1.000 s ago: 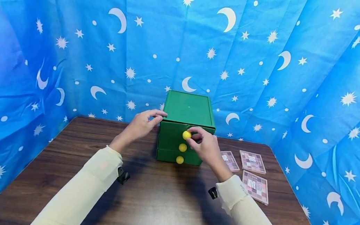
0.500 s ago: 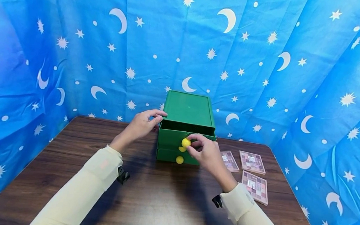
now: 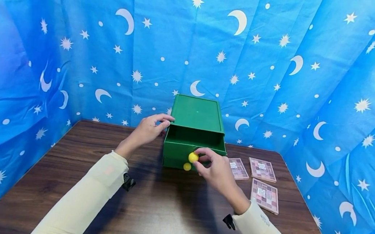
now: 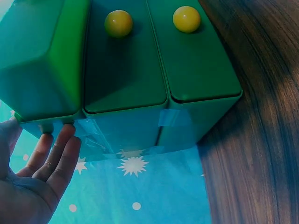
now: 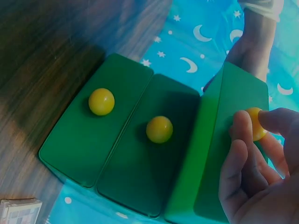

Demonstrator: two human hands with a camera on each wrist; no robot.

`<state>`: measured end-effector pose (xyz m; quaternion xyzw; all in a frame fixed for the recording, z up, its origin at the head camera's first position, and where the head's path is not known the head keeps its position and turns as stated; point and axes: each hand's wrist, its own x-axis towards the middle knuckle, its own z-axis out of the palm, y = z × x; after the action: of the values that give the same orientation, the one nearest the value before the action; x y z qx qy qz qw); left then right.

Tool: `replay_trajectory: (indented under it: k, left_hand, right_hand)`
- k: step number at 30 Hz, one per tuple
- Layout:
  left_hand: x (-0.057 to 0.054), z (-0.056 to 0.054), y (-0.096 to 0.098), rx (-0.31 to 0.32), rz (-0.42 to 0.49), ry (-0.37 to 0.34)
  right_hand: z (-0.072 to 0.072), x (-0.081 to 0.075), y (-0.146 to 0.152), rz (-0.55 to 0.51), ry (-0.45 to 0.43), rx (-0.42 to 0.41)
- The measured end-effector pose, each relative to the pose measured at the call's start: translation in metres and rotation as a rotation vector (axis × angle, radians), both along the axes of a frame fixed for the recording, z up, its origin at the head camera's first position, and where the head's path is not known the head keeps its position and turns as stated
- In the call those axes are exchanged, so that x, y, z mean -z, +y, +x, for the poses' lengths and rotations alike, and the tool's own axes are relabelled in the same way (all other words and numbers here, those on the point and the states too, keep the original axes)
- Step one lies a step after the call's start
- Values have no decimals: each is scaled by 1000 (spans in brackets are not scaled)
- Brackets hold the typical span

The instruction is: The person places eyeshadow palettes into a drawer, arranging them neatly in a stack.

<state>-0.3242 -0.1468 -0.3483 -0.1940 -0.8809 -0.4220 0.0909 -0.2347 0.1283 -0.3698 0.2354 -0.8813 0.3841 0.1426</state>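
Note:
A green drawer cabinet (image 3: 197,112) with three drawers stands at the back of the table. Its top drawer (image 3: 176,151) is pulled well out, and the visible part of its inside is dark green. My right hand (image 3: 217,171) pinches the yellow ball knob (image 3: 193,157) of that drawer between thumb and fingers. With its fingers fairly straight, my left hand (image 3: 144,131) touches the cabinet's left side near the top edge. The middle drawer's knob (image 5: 159,129) and the bottom drawer's knob (image 5: 101,101) show in both wrist views; both those drawers are closed.
Three flat square palettes lie right of the cabinet: one nearest it (image 3: 238,168), one at the back (image 3: 262,169), one in front (image 3: 265,195). The dark wood table (image 3: 164,209) is enclosed by a blue moon-and-star curtain (image 3: 167,32).
The top drawer has slid out toward me, from nearly closed to wide open, as my right hand drew its knob nearer. My left hand stays at the cabinet's side.

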Motion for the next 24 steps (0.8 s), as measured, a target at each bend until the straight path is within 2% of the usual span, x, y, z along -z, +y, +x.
replay_trajectory:
  k: [9, 15, 18, 21, 24]
  left_hand:
    - [-2, 2, 1, -8, -9, 1]
    - [-2, 2, 1, -13, -10, 21]
    - [0, 2, 1, -16, -9, 14]
    - [1, 2, 1, -16, -9, 11]
    - [1, 2, 1, -17, -7, 7]
  right_hand:
    - [21, 3, 6, 33, 10, -1]
    - [24, -9, 15, 49, 56, -3]
    - [21, -20, 26, -6, 130, 46]
    - [13, -30, 42, -64, 216, 132]
    - [1, -37, 60, -70, 225, 247]
